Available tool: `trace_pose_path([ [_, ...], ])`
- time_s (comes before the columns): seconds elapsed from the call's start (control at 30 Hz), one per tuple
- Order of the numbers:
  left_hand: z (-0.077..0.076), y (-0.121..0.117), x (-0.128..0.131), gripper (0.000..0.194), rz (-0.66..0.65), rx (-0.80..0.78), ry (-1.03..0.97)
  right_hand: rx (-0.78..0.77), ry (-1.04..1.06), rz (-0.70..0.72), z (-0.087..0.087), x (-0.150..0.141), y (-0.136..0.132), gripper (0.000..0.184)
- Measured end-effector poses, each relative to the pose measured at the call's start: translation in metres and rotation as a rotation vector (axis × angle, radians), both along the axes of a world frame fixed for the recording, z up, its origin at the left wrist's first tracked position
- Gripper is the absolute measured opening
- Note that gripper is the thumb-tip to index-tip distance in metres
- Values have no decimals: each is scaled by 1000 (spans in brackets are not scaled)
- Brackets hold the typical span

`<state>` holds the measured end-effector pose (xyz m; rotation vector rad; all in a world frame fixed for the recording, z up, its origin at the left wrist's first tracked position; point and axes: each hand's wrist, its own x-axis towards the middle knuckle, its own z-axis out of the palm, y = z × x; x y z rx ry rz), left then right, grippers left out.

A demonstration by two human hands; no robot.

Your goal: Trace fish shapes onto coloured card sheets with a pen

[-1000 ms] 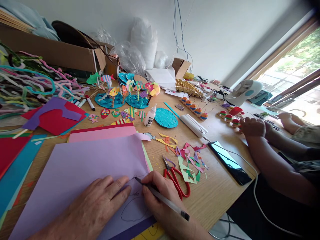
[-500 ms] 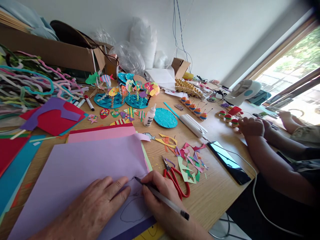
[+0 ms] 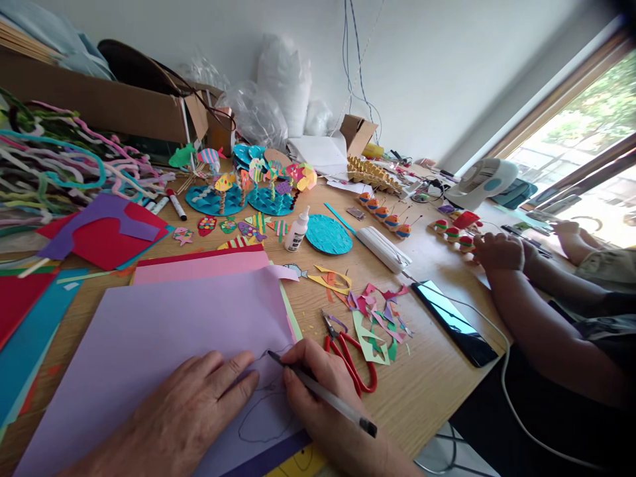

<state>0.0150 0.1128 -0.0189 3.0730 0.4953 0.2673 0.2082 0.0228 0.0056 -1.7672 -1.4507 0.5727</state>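
My left hand [image 3: 186, 401] lies flat on a sheet of purple paper [image 3: 193, 318], fingers stretched toward the right. In my right hand [image 3: 322, 391] is a pen [image 3: 332, 399] with a clear barrel and black end; its tip touches the paper at a drawn line. Below that, an oval outline [image 3: 263, 424] is drawn on the same sheet. Part of the drawing is covered by my right hand. Pink and red sheets [image 3: 199, 265] stick out from under the purple one. Red-handled scissors [image 3: 350, 358] rest just right of my right hand.
Paper scraps [image 3: 382, 318], a phone [image 3: 454, 324] and a power strip [image 3: 384, 250] lie to the right. A glue bottle [image 3: 297, 232] stands by a blue disc [image 3: 328, 234]. Paper fish [image 3: 252, 230] are behind the sheets. Another person's hands [image 3: 499, 252] work at the far right.
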Motion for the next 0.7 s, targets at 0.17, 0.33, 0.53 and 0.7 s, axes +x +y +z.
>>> trace_pose_path([
  [0.17,-4,6,-3,62,-86,57,-30,10,-2,16,-2,0,0,12],
  [0.33,0,3,0,63,-50,68,-30,3,-10,19,-1,1,-1,13],
  [0.53,-1,-2,1,65,11,5,-8,-13,0,-13,1,0,-2,11],
  [0.7,-3,-2,-1,64,10,1,-16,17,-7,0,-1,0,0,11],
])
